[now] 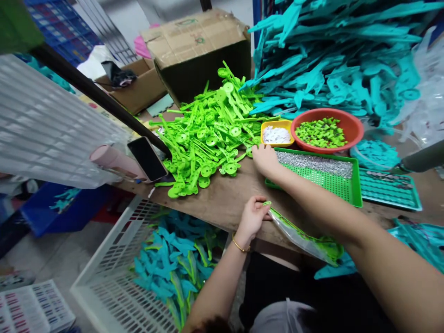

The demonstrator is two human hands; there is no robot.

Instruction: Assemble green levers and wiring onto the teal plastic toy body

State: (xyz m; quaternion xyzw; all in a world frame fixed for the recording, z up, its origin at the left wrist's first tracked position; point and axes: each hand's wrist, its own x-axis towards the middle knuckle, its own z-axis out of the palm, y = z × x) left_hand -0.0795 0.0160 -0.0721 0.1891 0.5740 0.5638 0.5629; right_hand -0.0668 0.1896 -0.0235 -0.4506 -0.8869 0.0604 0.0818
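My left hand (252, 216) is closed on the narrow end of a long green plastic part (301, 232) with a whitish, translucent side. This part slants down to the right over the table's front edge, its wide end near my right forearm. Farther forward, my right hand (266, 162) has its fingers curled down beside the heap of green plastic parts (211, 132). A round green end shows at its fingertips; whether the fingers grip it is hidden. Just behind that hand stands a yellow tray (276, 134) of small white pieces. Its wrist passes over the corner of a green perforated tray (357, 185) holding small metal pieces.
A red bowl (357, 129) holds small green pieces. Teal parts (329, 60) are piled high behind it. A phone (147, 158) leans at the left. Below the table, a white crate (104, 273) contains teal and green parts. A cardboard box (197, 39) stands behind.
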